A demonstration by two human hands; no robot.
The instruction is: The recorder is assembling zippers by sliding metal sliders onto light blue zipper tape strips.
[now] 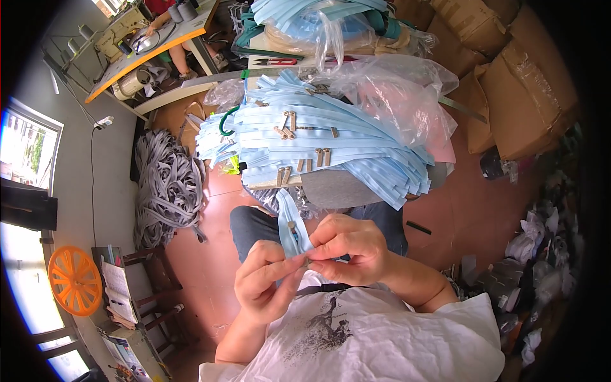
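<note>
A light blue zipper (287,213) hangs between my hands in front of my chest, a metal slider (292,226) showing on it. My left hand (264,277) pinches its near end between thumb and forefinger. Close against it, my right hand (350,248) grips the same end with its fingertips. The exact spot between the fingertips is hidden. Beyond my knees, a big pile of light blue zippers (273,134) lies across a padded grey surface (337,188), with several metal sliders lying on top.
Clear plastic bags (407,95) lie right of the pile. Cardboard boxes (528,89) stand far right. Heaped grey zipper strips (165,184) are on the floor at left. Another person's arm (158,22) is at a sewing table (159,51) far left. An orange wheel (75,281) is near left.
</note>
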